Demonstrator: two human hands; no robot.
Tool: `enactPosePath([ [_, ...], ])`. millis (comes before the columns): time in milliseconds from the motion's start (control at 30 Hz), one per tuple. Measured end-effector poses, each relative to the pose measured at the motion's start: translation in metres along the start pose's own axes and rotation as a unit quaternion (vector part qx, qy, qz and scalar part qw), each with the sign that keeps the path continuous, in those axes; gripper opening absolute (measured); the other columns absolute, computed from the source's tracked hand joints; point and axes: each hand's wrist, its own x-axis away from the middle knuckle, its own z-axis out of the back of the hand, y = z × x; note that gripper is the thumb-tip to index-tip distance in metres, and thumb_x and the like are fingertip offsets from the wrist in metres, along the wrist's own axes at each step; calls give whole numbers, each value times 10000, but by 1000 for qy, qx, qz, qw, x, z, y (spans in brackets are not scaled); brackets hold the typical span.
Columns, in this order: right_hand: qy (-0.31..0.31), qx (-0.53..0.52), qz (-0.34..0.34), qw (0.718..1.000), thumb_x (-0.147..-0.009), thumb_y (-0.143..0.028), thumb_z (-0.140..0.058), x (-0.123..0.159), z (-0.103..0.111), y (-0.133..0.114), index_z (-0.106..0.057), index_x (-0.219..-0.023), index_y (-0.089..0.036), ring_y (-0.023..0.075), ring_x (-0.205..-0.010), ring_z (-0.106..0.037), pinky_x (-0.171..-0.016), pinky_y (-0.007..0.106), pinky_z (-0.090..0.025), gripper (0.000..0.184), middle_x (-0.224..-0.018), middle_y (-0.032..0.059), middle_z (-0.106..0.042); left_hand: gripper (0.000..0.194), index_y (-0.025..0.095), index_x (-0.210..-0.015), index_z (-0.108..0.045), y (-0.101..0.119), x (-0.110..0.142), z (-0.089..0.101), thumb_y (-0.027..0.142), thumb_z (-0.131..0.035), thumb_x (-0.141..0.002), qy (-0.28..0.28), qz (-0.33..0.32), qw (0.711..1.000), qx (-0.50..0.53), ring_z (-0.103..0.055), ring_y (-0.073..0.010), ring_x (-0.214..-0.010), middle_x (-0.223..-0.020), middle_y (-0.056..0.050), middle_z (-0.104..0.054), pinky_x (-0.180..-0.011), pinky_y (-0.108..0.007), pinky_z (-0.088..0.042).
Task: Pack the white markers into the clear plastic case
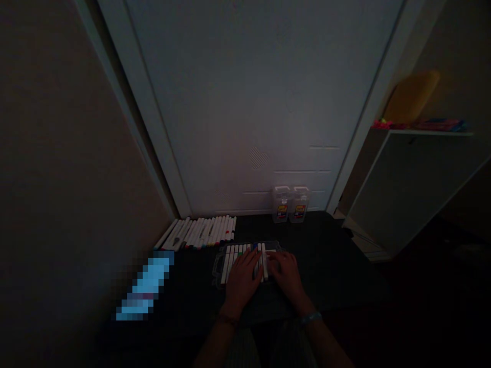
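On the dark floor in front of me lies an open clear plastic case (219,266) holding a row of white markers (231,258). My left hand (242,280) rests palm down on the markers, fingers stretched forward. My right hand (284,273) lies on the case's right part, its fingers curled at a marker next to the row; the dim light hides whether it grips one. A band is on the right wrist.
A second row of several white markers (199,232) lies by the door (245,102). Two clear boxes (290,204) stand upright against the door. A white cabinet (414,184) is at the right, a wall at the left, and a blurred blue patch (143,289) on the floor.
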Motion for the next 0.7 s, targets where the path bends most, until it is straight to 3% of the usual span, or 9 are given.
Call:
enactPosePath([
  [333, -38, 61, 39, 997, -869, -307, -558, -1, 1, -4, -606, -1142, -353, 236, -1015, -503, -937, 433, -277, 282, -1045, 2, -670, 367, 243, -1257, -519, 2, -1, 3, 285, -423, -905, -4, 3, 1000, 2, -413, -248, -1268, -1314, -40, -533, -1028, -470, -361],
  [700, -71, 61, 19, 995, -900, -278, -520, -2, 6, -9, -589, -1170, -370, 216, -1028, -485, -946, 408, -261, 294, -1052, -21, -674, 347, 244, -1221, -550, 0, -1, 0, 301, -434, -898, -7, 4, 1000, -4, -426, -256, -1255, -1303, -30, -543, -1024, -470, -369],
])
